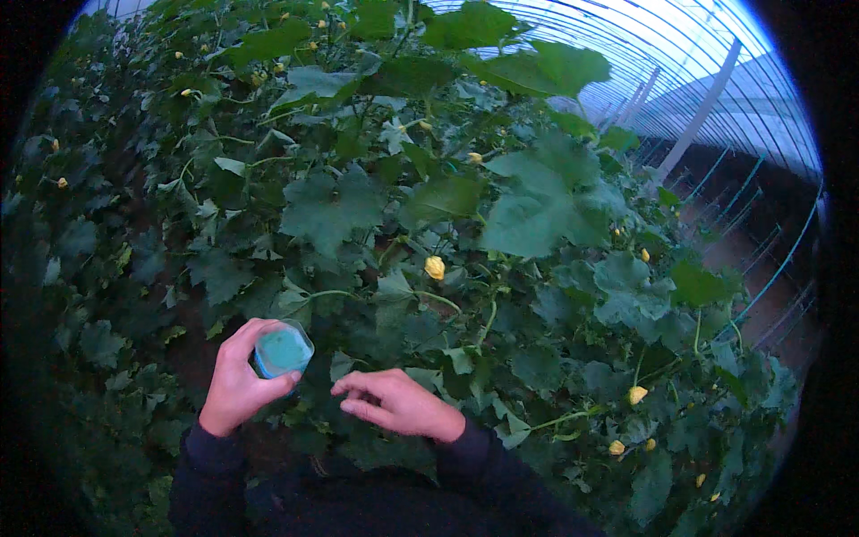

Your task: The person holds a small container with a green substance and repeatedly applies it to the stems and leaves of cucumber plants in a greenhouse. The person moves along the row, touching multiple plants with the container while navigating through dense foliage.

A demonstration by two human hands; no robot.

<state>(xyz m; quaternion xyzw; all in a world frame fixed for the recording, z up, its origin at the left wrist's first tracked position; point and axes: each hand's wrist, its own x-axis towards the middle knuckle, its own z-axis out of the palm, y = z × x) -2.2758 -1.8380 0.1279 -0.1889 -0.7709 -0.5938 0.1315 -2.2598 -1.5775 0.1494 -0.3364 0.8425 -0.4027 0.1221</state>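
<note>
My left hand (243,379) is wrapped around a clear container (284,350) with blue-green contents or a blue-green inside, low and left of centre. To its right, my right hand (399,404) hovers apart from the container. Its thumb and forefinger are extended towards the container with a gap between them, and I see nothing held there. Beyond both hands grow leafy vines (333,205) with broad lobed leaves. A closed yellow blossom (435,268) stands out above my right hand, and another yellow blossom (637,395) is lower at the right.
Dense foliage surrounds the hands on all sides. A large leaf (547,194) spreads at upper right. Blue-green strings (782,262) run up at the far right beside bare soil (745,248). A slanted post (698,111) stands beneath the greenhouse's ribbed roof (644,27).
</note>
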